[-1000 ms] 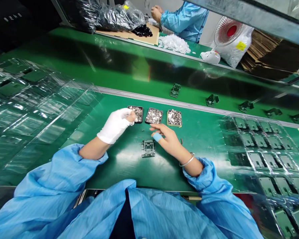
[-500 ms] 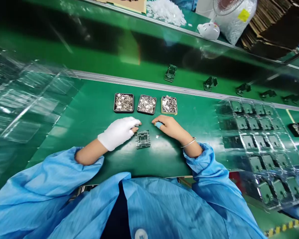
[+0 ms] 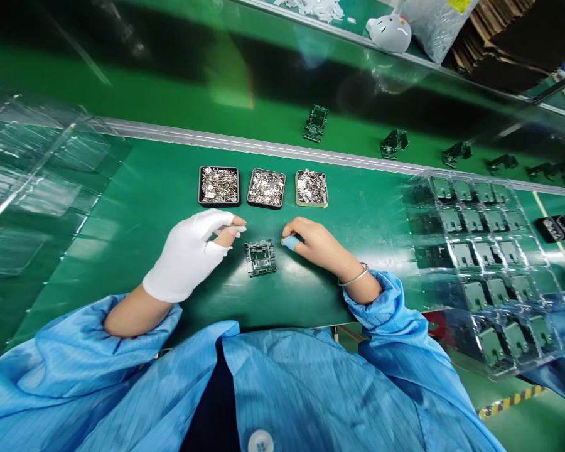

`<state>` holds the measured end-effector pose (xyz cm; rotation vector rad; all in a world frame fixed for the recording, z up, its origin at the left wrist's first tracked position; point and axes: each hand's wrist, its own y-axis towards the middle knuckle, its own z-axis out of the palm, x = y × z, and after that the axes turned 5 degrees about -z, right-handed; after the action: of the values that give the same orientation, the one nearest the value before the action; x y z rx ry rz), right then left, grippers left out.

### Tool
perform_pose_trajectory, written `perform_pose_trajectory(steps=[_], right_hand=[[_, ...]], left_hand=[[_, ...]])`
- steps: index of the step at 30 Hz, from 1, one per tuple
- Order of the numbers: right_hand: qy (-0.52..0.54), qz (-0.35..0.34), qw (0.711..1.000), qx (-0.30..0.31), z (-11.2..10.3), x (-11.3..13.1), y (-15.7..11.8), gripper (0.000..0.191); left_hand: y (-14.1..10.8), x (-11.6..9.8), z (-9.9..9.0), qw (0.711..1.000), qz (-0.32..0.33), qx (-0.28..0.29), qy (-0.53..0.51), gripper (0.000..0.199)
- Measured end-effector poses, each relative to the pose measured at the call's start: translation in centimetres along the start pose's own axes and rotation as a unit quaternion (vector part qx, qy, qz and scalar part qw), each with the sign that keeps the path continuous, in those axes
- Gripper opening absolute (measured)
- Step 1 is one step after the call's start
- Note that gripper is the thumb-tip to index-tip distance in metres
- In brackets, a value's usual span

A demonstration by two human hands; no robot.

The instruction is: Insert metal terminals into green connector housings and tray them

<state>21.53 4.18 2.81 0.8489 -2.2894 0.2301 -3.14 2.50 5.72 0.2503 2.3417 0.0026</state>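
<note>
My left hand (image 3: 188, 254), in a white glove with bare tips at thumb and forefinger, hovers left of a dark green plastic frame part (image 3: 260, 257). Its thumb and forefinger are brought together; whatever is between them is too small to make out. On the frame's other side, my right hand (image 3: 315, 245) wears a blue finger cot on the thumb and has its fingertips pinched low over the table. What they grip, if anything, is hidden. The frame part lies flat, untouched by either hand.
Beyond my hands stand a left tray (image 3: 219, 204), a middle tray (image 3: 265, 204) and a right tray (image 3: 312, 204), all with small metal pieces. Clear plastic trays (image 3: 456, 251) holding green parts stand right. Similar frame parts (image 3: 316, 122) sit behind the metal rail (image 3: 245, 145).
The view has shifted slightly. My left hand has drawn back leftward from the frame part. My right hand has come down where a small metal piece lay; that piece no longer shows.
</note>
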Motion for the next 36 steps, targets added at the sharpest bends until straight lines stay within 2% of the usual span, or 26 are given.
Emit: perform_pose_trajectory(steps=[4,8,11,13,16,18,21,23,25,27,28,30,31,33,34,36], right_hand=[[0.083,0.041,0.992,-0.084,-0.1,0.5,0.2,0.009],[0.243,0.014,0.963,-0.113,0.1,2.9,0.1,0.016],[0.377,0.000,0.921,-0.097,0.8,4.9,-0.3,0.024],[0.430,-0.002,0.899,-0.085,1.4,5.6,-0.6,0.032],[0.453,0.018,0.889,-0.065,2.2,5.9,-0.8,0.037],[0.460,0.036,0.886,-0.045,2.5,5.8,-0.8,0.037],[0.491,0.046,0.870,0.000,2.6,5.6,-0.8,0.036],[0.506,0.042,0.861,0.025,2.5,5.5,-0.8,0.034],[0.502,0.025,0.864,0.043,2.3,5.5,-0.9,0.031],[0.467,-0.001,0.883,0.056,1.8,5.4,-1.0,0.027],[0.443,-0.010,0.895,0.055,1.6,5.4,-1.1,0.025],[0.394,-0.008,0.919,0.021,1.0,5.1,-1.1,0.022],[0.371,0.003,0.929,-0.011,0.8,4.8,-1.1,0.021],[0.324,0.027,0.942,-0.086,0.5,4.2,-0.9,0.017],[0.297,0.030,0.947,-0.115,0.6,4.0,-0.7,0.015],[0.236,0.003,0.962,-0.137,0.8,3.6,-0.5,0.009]], left_hand=[[-0.3,-0.6,0.2,0.999,0.025,-0.003,-0.023,0.019],[-0.6,-1.5,0.6,0.998,0.012,0.017,-0.063,0.018],[-1.2,-2.5,0.7,0.991,0.018,0.077,-0.107,0.022],[-1.7,-2.9,0.8,0.987,0.026,0.106,-0.118,0.021],[-2.7,-2.6,0.9,0.986,0.059,0.116,-0.102,0.020],[-3.3,-2.1,1.1,0.987,0.082,0.103,-0.087,0.021],[-4.0,-1.5,1.4,0.990,0.119,0.041,-0.058,0.022],[-4.2,-1.3,1.5,0.989,0.146,0.021,-0.032,0.023],[-4.3,-1.1,1.5,0.986,0.162,0.042,-0.009,0.028],[-4.4,-1.0,1.6,0.982,0.178,0.068,-0.003,0.029],[-4.4,-0.8,1.7,0.980,0.189,0.062,-0.008,0.027],[-4.4,-0.2,2.0,0.982,0.186,0.007,-0.027,0.019],[-4.3,0.2,2.3,0.986,0.164,-0.024,-0.033,0.024],[-4.1,0.9,3.0,0.994,0.093,-0.042,-0.033,0.057],[-3.9,1.2,3.4,0.998,0.056,-0.019,-0.029,0.068],[-3.7,1.6,4.2,0.999,0.018,0.045,-0.023,0.070]])
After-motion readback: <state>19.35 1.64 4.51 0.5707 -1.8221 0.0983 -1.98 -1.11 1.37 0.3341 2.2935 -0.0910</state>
